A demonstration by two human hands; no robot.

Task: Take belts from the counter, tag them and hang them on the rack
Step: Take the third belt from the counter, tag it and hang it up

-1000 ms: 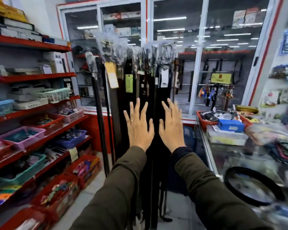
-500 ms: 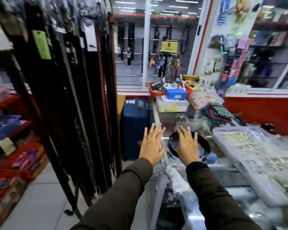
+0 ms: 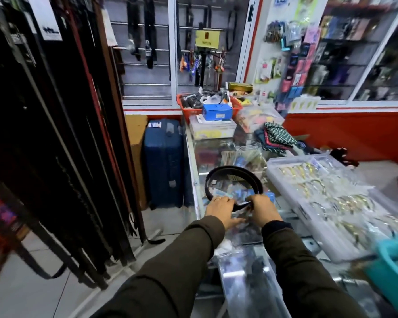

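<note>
- Sleeves, two, dark olive, nearest to me, reaching out over the glass worktop (image 3: pixel 246 267).
- Left hand (image 3: pixel 221 208): I have its fingers curled down onto the near-left arc of the coiled belt (image 3: pixel 233 180); whether the grip is fully closed I cannot tell.
- Right hand (image 3: pixel 262 208): closed around the near-right arc of the same coil, thumb over the top.
- Coiled belt, one, black, lying on the worktop just beyond both hands. My estimate: light, flexible, smooth strap; likely to spring open if held at one point, so take it at two opposite sides.
- Clear tray (image 3: pixel 331 246), one, right of the belt, holding gold-coloured pieces too blurred to count.
- Blue suitcase (image 3: pixel 163 164), one, on the floor, left of the worktop.
- Hanging belts (image 3: pixel 62 134), many, on the left rack; uncounted.
- Red basket (image 3: pixel 186 109), one, far end.
</note>
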